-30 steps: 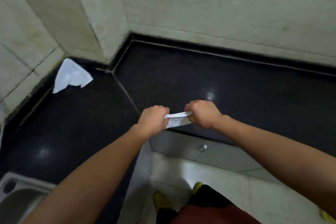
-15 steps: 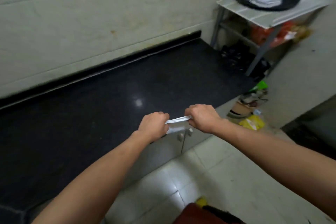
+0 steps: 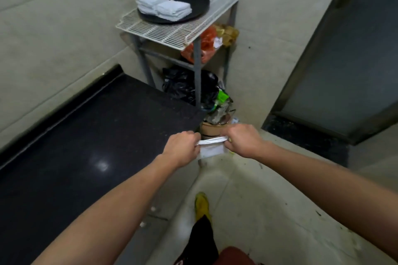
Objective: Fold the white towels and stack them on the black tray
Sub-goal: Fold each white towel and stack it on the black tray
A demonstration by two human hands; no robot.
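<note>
The person is carrying a folded white towel (image 3: pixel 212 146) toward the black tray (image 3: pixel 195 1), which is sitting far off on a wire rack (image 3: pixel 172 30) with folded towels (image 3: pixel 163 7) already stacked on its left side. Both the left hand (image 3: pixel 183 148) and right hand (image 3: pixel 243 141) are curling tight, fingers pinching the towel's top edge between them. Next, it seems, is stepping closer and laying it on the stack squarely.

You won't find any readable text, label, brand or number here. The packets under the wire rack (image 3: pixel 172 28) are too blurred.
</note>
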